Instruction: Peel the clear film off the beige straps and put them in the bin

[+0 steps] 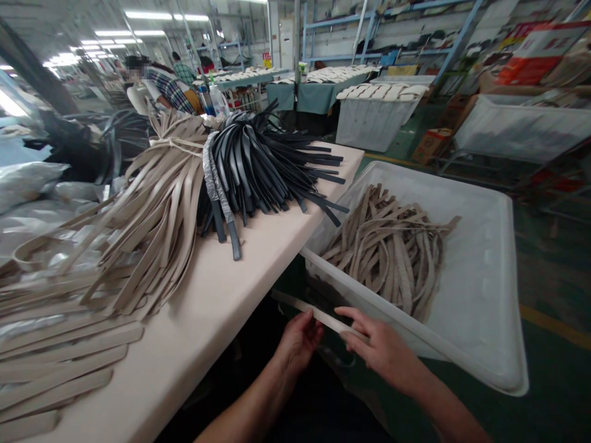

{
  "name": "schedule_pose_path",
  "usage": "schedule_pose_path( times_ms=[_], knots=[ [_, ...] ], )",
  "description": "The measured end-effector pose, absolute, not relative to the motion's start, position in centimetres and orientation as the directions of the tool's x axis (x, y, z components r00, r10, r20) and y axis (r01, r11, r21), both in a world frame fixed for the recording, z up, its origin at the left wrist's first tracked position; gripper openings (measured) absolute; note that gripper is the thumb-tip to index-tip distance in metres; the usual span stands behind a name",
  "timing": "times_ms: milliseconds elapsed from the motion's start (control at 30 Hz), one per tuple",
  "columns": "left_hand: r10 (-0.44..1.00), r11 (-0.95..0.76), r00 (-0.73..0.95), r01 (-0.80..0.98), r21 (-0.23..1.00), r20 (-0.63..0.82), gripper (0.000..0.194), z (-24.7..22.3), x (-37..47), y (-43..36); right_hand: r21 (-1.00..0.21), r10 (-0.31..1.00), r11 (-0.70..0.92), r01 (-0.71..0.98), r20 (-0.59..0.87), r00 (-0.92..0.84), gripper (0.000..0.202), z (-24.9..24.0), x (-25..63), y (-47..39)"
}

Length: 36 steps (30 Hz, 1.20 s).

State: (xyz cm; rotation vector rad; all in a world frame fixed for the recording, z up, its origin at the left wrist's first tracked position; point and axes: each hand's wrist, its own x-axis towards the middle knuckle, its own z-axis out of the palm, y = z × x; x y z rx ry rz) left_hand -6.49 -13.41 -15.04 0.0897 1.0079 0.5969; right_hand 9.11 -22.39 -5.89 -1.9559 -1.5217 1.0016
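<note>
A beige strap is held between my two hands, slanting down to the right beside the table edge. My left hand is closed on its middle part. My right hand pinches it near its right end, with the index finger raised above it. On the table to the left lie a tied bundle of beige straps and a bundle of black straps. More beige straps are heaped in the white bin just beyond my hands.
The pale table runs diagonally on the left, with plastic bags at its far left. The white bin stands on the right. Further back are another bin, shelves and a person.
</note>
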Motion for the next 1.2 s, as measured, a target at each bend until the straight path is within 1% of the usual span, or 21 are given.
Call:
schedule_pose_path(
  times_ms=[67,133,267,333,400,467,533,600,667,767,833,933,1000,1033,1067,1133,1200],
  knots=[
    [0.496,0.844,0.392,-0.426,0.325,-0.775,0.013,-15.0,-6.7,-13.0,-0.721,0.952,-0.301,0.624,-0.26,0.159,0.042,-4.1,10.3,-24.1],
    [0.47,0.862,0.42,-0.406,0.302,-0.776,0.012,-14.6,-6.6,-13.4,-0.697,0.947,-0.32,0.642,-0.263,0.186,0.043,-3.3,10.6,-24.7],
    [0.436,0.891,0.507,-0.357,0.279,-0.744,0.009,-13.5,-5.9,-15.2,-0.65,0.953,-0.298,0.699,-0.242,0.181,0.043,-5.6,8.8,-22.1],
    [0.445,0.888,0.512,-0.359,0.287,-0.735,0.01,-13.3,-5.8,-15.4,-0.668,0.96,-0.275,0.691,-0.232,0.158,0.043,-7.0,7.9,-20.6],
    [0.465,0.874,0.476,-0.383,0.301,-0.746,0.012,-13.4,-6.0,-14.9,-0.71,0.962,-0.267,0.652,-0.242,0.13,0.044,-7.2,7.9,-20.3],
    [0.476,0.86,0.427,-0.406,0.308,-0.768,0.013,-13.8,-6.3,-14.0,-0.742,0.961,-0.27,0.613,-0.247,0.125,0.045,-6.2,9.0,-21.5],
    [0.47,0.859,0.401,-0.414,0.302,-0.786,0.013,-14.1,-6.4,-13.5,-0.745,0.958,-0.285,0.603,-0.244,0.152,0.047,-4.5,10.5,-23.3],
    [0.449,0.872,0.418,-0.399,0.285,-0.79,0.013,-14.1,-6.2,-13.7,-0.72,0.95,-0.311,0.621,-0.252,0.183,0.048,-3.3,11.7,-24.8],
    [0.426,0.889,0.464,-0.372,0.265,-0.777,0.011,-13.7,-5.9,-14.6,-0.68,0.945,-0.326,0.657,-0.264,0.196,0.048,-3.1,11.7,-25.1],
    [0.408,0.905,0.534,-0.344,0.251,-0.74,0.009,-13.0,-5.4,-16.2,-0.63,0.946,-0.319,0.708,-0.254,0.2,0.046,-4.9,10.0,-23.4],
    [0.407,0.908,0.556,-0.335,0.253,-0.725,0.01,-12.7,-5.4,-16.6,-0.625,0.947,-0.316,0.714,-0.255,0.196,0.043,-6.1,8.7,-22.1],
    [0.418,0.9,0.524,-0.348,0.261,-0.742,0.014,-12.9,-5.9,-15.8,-0.74,0.962,-0.248,0.625,-0.265,0.067,0.035,-6.2,8.4,-21.6],
    [0.428,0.888,0.475,-0.377,0.262,-0.769,0.017,-13.3,-6.3,-14.8,-0.813,0.957,-0.216,0.54,-0.286,-0.048,0.027,-5.1,9.4,-22.6],
    [0.43,0.883,0.453,-0.391,0.26,-0.781,0.017,-13.4,-6.4,-14.3,-0.837,0.946,-0.228,0.497,-0.311,-0.09,0.024,-4.3,10.2,-23.3],
    [0.429,0.88,0.436,-0.401,0.256,-0.791,0.017,-13.6,-6.5,-13.9,-0.859,0.932,-0.257,0.443,-0.341,-0.122,0.023,-3.5,10.9,-24.1],
    [0.418,0.879,0.422,-0.41,0.242,-0.805,0.017,-13.7,-6.6,-13.5,-0.91,0.91,-0.308,0.277,-0.367,-0.194,0.029,-2.1,12.1,-25.6],
    [0.4,0.885,0.423,-0.408,0.224,-0.813,0.016,-13.7,-6.6,-13.4,-0.944,0.91,-0.305,0.122,-0.327,-0.256,0.036,-1.1,12.8,-26.8]
  ],
)
